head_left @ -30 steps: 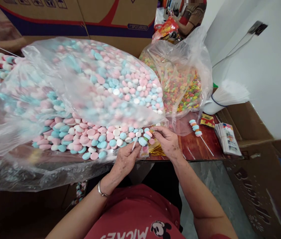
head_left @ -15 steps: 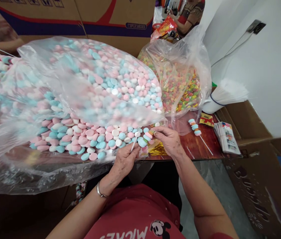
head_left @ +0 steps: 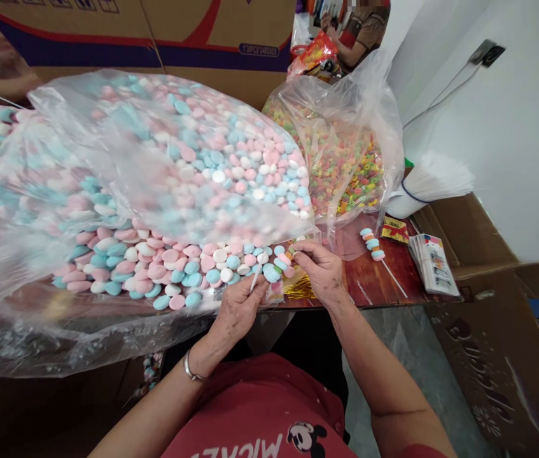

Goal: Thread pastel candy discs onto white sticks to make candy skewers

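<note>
Between my hands is a candy skewer [head_left: 279,262], with blue, green, pink and orange pieces in a slanting row. My left hand [head_left: 240,308] is closed around its lower end. A white stick [head_left: 255,278] pokes up from the same fingers; whether it belongs to the skewer I cannot tell. My right hand [head_left: 321,270] pinches the orange piece at the upper end, the fingertips partly hiding it. Just behind my hands, pink, blue and white marshmallows [head_left: 168,257] spill from a large clear bag [head_left: 231,216]. Gold twist ties [head_left: 299,287] lie under my right hand.
A finished-looking candy skewer [head_left: 373,245] lies on the red-brown table [head_left: 357,280] to the right, near stacked cards [head_left: 434,264]. Behind stand a bag of gummy rings [head_left: 345,159] and bundled white sticks [head_left: 434,181]. An open carton [head_left: 483,343] sits at right; a co-worker [head_left: 367,32] is behind.
My hands keep nearly the same grip on the candy skewer. The whole view has shifted slightly; nothing else has visibly moved.
</note>
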`<state>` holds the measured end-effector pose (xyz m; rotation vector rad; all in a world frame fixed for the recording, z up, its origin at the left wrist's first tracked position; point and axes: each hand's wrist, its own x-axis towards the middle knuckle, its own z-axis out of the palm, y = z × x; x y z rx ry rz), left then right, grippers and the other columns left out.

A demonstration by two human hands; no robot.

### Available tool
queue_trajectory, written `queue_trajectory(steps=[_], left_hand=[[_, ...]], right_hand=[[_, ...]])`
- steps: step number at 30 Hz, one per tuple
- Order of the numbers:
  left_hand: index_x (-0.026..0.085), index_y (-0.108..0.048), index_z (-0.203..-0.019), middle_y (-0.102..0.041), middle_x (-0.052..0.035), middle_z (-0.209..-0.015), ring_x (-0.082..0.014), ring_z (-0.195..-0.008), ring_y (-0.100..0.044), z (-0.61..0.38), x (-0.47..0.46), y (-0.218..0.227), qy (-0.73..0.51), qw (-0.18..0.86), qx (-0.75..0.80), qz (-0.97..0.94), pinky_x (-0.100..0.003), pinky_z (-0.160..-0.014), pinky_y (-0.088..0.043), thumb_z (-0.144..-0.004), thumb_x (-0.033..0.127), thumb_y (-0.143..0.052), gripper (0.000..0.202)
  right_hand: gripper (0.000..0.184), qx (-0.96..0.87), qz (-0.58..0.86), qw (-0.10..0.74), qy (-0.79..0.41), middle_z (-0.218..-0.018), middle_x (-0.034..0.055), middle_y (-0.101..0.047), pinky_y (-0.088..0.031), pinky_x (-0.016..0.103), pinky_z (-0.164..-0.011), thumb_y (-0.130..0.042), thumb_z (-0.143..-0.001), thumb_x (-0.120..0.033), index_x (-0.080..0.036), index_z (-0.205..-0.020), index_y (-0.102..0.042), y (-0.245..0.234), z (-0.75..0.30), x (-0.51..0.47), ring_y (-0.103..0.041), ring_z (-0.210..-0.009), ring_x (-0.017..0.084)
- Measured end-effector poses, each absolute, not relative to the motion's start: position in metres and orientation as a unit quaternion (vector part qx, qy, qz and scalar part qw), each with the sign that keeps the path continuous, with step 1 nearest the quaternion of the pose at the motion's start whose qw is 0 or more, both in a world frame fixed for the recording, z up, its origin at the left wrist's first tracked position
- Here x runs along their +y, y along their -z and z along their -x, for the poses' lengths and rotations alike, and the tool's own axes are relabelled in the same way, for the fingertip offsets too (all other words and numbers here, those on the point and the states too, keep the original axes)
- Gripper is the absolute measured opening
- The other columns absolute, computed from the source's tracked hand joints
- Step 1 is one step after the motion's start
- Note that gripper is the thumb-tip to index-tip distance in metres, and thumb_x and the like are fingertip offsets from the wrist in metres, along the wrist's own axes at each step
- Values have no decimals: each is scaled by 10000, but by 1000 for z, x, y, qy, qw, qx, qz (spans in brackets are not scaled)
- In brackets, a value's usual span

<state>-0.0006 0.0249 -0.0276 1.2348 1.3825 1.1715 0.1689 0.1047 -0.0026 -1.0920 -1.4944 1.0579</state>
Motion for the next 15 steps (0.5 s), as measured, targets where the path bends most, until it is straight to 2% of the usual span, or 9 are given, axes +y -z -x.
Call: queue_trajectory(steps=[6,11,15], left_hand=[[197,-503,-591,-409,40,-538,-124,-542,-377,2,25,32,-474,457,558,-506,-242,-505,-283,-864,362,-535,321],[195,-510,-609,-419,43,-553,-118,-538,-366,1,24,34,-482,447,555,-510,-243,-510,-287,-873,342,-532,303],[194,-496,-596,-420,40,-552,-118,-546,-376,0,23,33,-490,440,556,-507,-243,-514,-290,-875,330,-533,312]], right_hand=[[171,-676,425,459,-390,-902,31,-738,-531,339,-855,-603,-842,-318,-232,-885,-746,5,-173,106,-667,-880,183],[285,-789,381,415,-245,-1050,78,-722,-539,349,-894,-487,-933,-310,-229,-1044,-736,10,-179,102,-670,-981,194],[324,-816,359,393,-224,-1106,94,-701,-560,316,-851,-443,-966,-290,-220,-1140,-708,16,-178,99,-674,-979,178]])
